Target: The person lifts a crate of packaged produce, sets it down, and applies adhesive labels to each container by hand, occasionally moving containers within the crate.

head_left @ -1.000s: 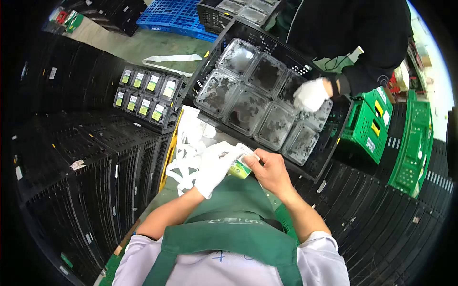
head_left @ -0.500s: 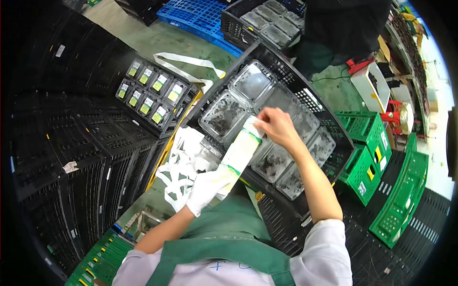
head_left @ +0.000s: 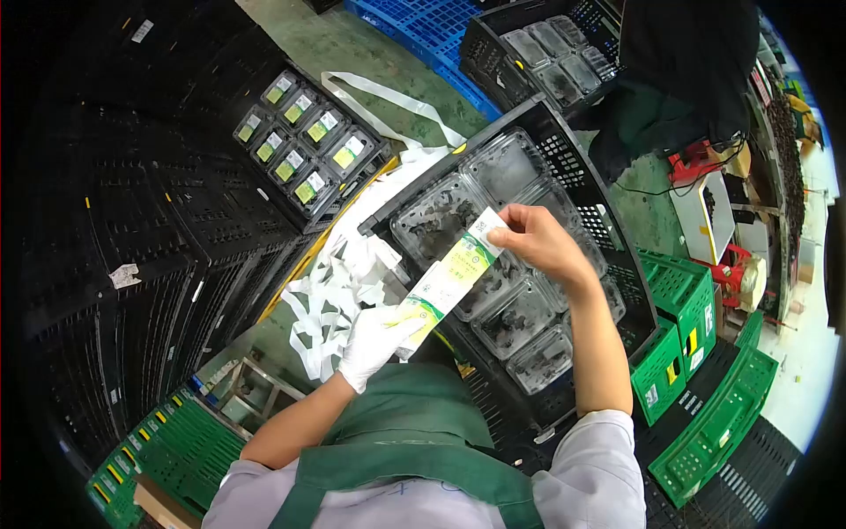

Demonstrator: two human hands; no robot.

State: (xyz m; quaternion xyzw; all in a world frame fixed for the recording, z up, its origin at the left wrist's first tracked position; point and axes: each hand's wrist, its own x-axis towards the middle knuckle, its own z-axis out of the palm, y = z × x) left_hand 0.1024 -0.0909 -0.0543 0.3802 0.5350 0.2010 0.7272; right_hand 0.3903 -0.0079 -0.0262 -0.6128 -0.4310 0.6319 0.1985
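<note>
Label strip [head_left: 450,280] pulled out longer, white with yellow-green print; right grip [head_left: 544,244] pinches tip, left grip [head_left: 374,341] clasps lower part.

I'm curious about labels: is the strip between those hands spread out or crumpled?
Spread out: the label strip runs fairly straight between the gloved left hand and bare right hand.

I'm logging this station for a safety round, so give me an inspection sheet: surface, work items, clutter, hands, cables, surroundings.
Surface: black crate holding clear boxes.
Work items: label strip stretched between both hands.
Clutter: tangled white strips heaped beside the crate.
Hands: gloved left hand holds the strip's lower end; bare right hand pinches its upper end.
Cables: thin dark cable, upper right.
Surroundings: labelled boxes left; blue pallet behind; green crates right; another person's dark clothing.
</note>
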